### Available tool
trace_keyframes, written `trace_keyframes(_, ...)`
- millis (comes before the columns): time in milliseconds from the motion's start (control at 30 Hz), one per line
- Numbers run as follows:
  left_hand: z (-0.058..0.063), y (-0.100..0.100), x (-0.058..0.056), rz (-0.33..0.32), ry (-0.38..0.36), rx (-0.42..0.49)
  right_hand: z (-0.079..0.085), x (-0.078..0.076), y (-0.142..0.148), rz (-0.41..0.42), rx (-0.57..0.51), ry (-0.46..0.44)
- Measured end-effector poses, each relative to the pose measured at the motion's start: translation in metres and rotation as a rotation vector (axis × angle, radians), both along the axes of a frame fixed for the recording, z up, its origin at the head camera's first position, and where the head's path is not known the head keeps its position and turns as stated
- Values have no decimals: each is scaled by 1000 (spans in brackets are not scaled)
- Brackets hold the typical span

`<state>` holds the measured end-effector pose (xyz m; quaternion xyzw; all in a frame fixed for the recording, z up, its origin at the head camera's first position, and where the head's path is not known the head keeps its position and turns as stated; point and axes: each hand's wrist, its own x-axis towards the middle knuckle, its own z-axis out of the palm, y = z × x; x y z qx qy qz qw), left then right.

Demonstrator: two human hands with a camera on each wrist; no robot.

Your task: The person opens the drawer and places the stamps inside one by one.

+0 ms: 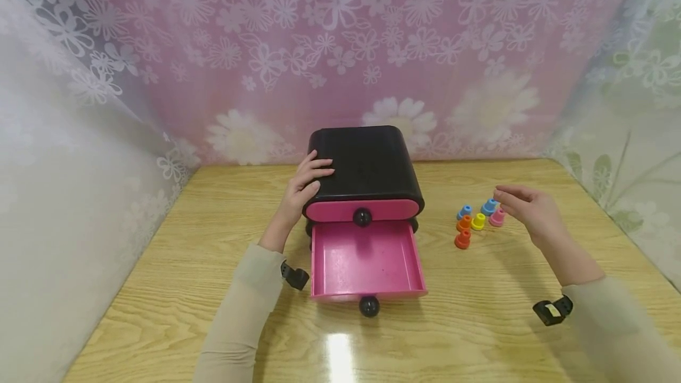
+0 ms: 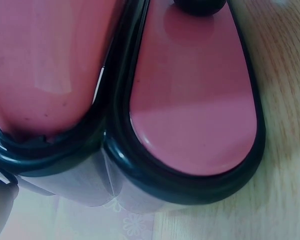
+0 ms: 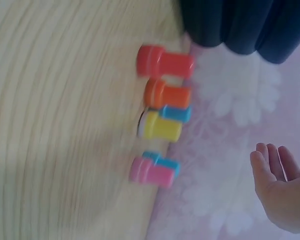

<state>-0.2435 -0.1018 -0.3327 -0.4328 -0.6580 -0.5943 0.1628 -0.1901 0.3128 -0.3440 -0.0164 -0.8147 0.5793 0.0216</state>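
Note:
A black drawer unit (image 1: pixel 362 161) stands at the middle of the table. My left hand (image 1: pixel 304 188) rests on its top left edge with fingers extended over the lid. The top pink drawer (image 1: pixel 332 211) is closed; the pink drawer (image 1: pixel 367 262) beneath it is pulled out, with nothing inside. A closed pink drawer front (image 2: pixel 195 110) fills much of the left wrist view. Over to the right, my right hand (image 1: pixel 532 214) hovers beside small toy stamps, holding nothing, its fingers relaxed. Nearest its fingertips are a pink stamp (image 1: pixel 497 217) and a blue stamp (image 1: pixel 488 207).
A red stamp (image 1: pixel 463 239), an orange stamp (image 1: pixel 464 223), a yellow stamp (image 1: pixel 478 221) and another blue stamp (image 1: pixel 464 211) stand close together, right of the drawer unit. A flowered pink cloth (image 1: pixel 340 46) hangs behind the wooden table (image 1: pixel 213 288).

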Motion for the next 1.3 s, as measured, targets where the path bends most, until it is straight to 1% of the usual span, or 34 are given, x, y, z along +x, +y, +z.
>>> trace_keyframes(133,0,0,-1,1,-8,-2,-2,-7,9,-35,198,-30)
trace_keyframes(200,0,-1,-1,3,-9,-6,-4,-10,13,-42,259,-48)
trace_keyframes(367,0,-1,-1,4,-3,-2,-11,-18,22,-27,274,-118)
trace_keyframes(500,1,-2,-1,6,6,-3,-18,-28,30,14,350,-171)
trace_keyframes(633,1,-2,-1,8,11,4,-27,-34,36,50,462,-151)
trace_keyframes(700,1,-2,-1,9,10,3,-31,-34,38,66,509,-140)
trace_keyframes(800,-1,-1,1,2,12,-11,-35,-33,41,93,582,-152)
trace_keyframes(933,-3,-1,1,1,12,-14,-38,-32,41,119,617,-170)
trace_keyframes(1133,-1,-1,0,-8,34,-11,-40,-34,42,104,626,-189)
trace_keyframes(1300,0,-1,0,-10,34,-5,-40,-36,42,94,627,-201)
